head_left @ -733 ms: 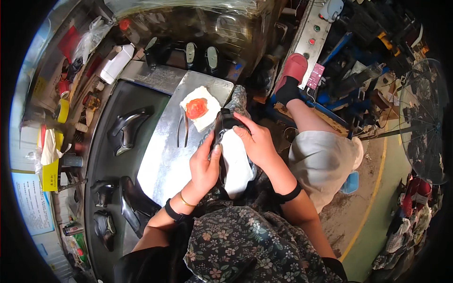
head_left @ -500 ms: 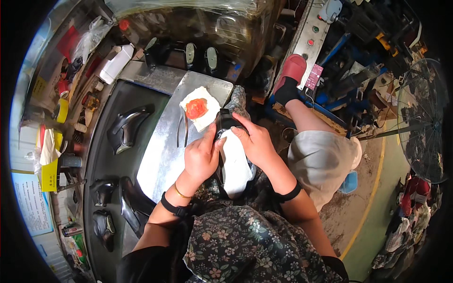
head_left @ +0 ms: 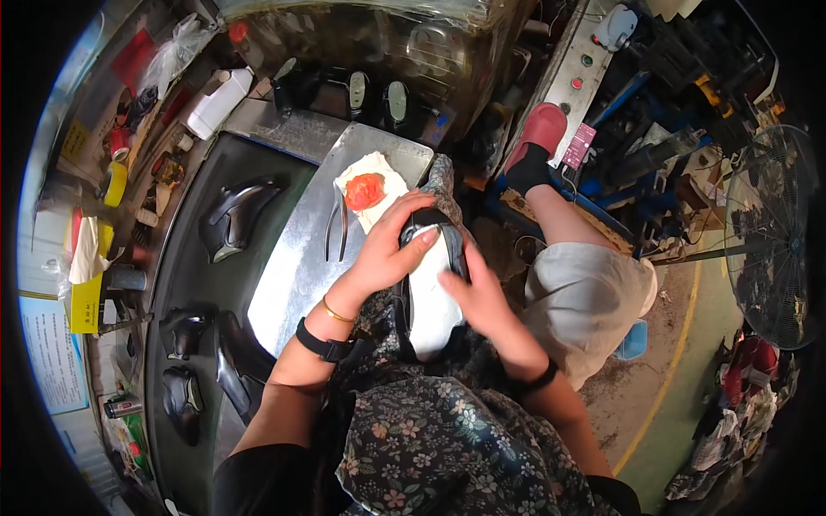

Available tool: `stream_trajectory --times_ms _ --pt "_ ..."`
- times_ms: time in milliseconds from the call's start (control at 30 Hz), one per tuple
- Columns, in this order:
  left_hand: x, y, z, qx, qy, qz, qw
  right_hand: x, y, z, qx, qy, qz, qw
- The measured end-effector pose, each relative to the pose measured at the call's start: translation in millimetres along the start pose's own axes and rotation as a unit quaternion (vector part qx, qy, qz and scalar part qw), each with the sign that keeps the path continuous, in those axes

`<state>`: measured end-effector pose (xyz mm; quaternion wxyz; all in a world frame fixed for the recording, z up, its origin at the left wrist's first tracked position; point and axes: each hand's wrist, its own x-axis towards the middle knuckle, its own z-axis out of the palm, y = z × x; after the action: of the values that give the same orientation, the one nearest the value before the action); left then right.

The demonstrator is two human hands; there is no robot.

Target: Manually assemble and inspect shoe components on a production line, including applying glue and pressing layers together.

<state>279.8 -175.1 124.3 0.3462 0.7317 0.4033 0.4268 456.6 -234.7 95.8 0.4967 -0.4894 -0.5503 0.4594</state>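
Note:
In my lap lies a black shoe with a long white surface facing up. I cannot tell whether the white is its sole or a cover. My left hand wraps over the shoe's far end, thumb resting on the white. My right hand grips the right side, its thumb laid over the white and its outline slightly blurred. Just beyond, on a metal plate, an orange-red lump sits on a white sheet. Beside it are two thin dark handles of a tool.
Several black shoes lie on the dark belt at left. More shoes stand at the back. A person's leg in a red clog reaches in at right, near a standing fan. Cluttered shelving lines the left.
My left hand has moved up over the shoe's far end. My right hand has slid down along its right side, and the shoe appears turned, showing more of its black edge.

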Motion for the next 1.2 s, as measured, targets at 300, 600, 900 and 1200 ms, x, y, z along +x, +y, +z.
stream_trajectory --times_ms 300,600,900,1200 --pt "2.0 16.1 -4.1 -0.243 -0.017 -0.221 0.944 -19.2 11.7 -51.6 0.193 -0.077 0.164 0.964" --pt "-25.4 -9.4 14.2 -0.280 -0.029 -0.265 0.922 -8.7 46.2 -15.5 0.122 -0.120 0.346 0.922" --pt "-23.4 -24.6 6.2 -0.154 -0.062 -0.233 0.958 13.3 -5.4 -7.4 -0.490 -0.155 0.036 0.857" --pt "-13.9 -9.1 2.8 -0.224 -0.116 -0.266 0.930 -37.3 7.9 -34.9 -0.112 -0.202 0.195 0.953"
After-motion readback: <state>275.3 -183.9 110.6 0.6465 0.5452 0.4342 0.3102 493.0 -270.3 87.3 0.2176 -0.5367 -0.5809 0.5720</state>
